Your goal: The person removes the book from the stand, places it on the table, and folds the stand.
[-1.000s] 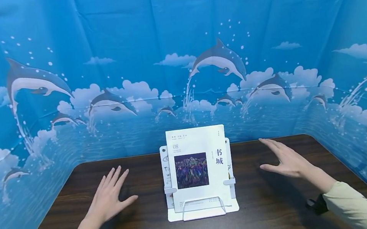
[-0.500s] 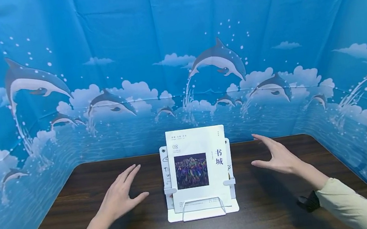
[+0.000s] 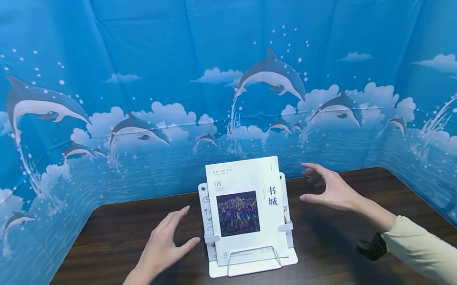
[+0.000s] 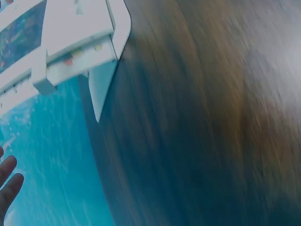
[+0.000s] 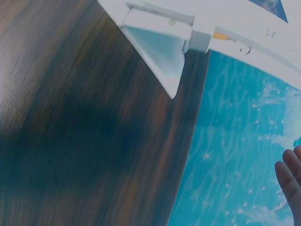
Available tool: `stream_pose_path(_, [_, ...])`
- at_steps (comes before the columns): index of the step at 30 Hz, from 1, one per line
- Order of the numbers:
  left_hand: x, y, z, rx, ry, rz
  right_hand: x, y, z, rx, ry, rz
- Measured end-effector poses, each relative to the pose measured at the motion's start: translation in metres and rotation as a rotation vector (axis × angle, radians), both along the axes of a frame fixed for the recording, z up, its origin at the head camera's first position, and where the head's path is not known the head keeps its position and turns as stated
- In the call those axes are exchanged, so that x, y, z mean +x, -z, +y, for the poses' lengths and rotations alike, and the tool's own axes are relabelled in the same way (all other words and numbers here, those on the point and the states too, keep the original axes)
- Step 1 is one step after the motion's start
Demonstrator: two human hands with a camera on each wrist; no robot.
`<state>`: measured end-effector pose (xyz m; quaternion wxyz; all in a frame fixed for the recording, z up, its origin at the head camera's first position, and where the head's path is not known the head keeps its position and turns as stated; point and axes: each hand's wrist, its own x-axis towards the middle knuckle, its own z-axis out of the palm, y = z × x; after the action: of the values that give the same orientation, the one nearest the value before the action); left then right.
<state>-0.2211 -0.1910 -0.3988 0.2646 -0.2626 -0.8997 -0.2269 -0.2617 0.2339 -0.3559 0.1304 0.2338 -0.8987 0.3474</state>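
At the middle of the table, a white book (image 3: pixel 244 179) with a dark square picture leans upright on a white book stand (image 3: pixel 254 266). Side clips and a wire front hold it there. Behind it, wider than the book, a white board (image 3: pixel 206 213) with printed letters shows at both sides. My left hand (image 3: pixel 163 242) hovers just left of the stand, thumb and fingers apart, holding nothing. To the right and slightly farther off, my right hand (image 3: pixel 332 191) is held in the air with fingers spread from the thumb. Neither hand touches the stand. Only fingertips show in each wrist view.
The dark wooden table (image 3: pixel 76 273) spreads around the stand. A blue curtain (image 3: pixel 159 146) printed with dolphins encloses its back and both sides. Black wrist devices (image 3: pixel 372 247) sit under the sleeves.
Both hands have moved inward toward the stand from either side, the right one also slightly farther back. The book and stand have stayed in place.
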Motion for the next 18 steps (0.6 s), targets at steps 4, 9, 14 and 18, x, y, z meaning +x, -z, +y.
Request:
stream_pose_path(4, [0.001, 0.0, 0.013, 0.07, 0.044, 0.006, -0.002, -0.005, -0.011, -0.075, -0.018, -0.034])
stream_pose_path(9, [0.0, 0.001, 0.03, 0.133, 0.063, -0.023, -0.004, -0.013, -0.024, -0.163, -0.031, -0.087])
stream_pose_path(14, [-0.002, 0.004, 0.042, 0.217, 0.064, -0.034, -0.007, -0.019, -0.037, -0.206, -0.032, -0.099])
stream_pose_path(18, [-0.002, 0.006, 0.048, 0.267, 0.044, -0.058, -0.009, -0.023, -0.043, -0.226, -0.035, -0.107])
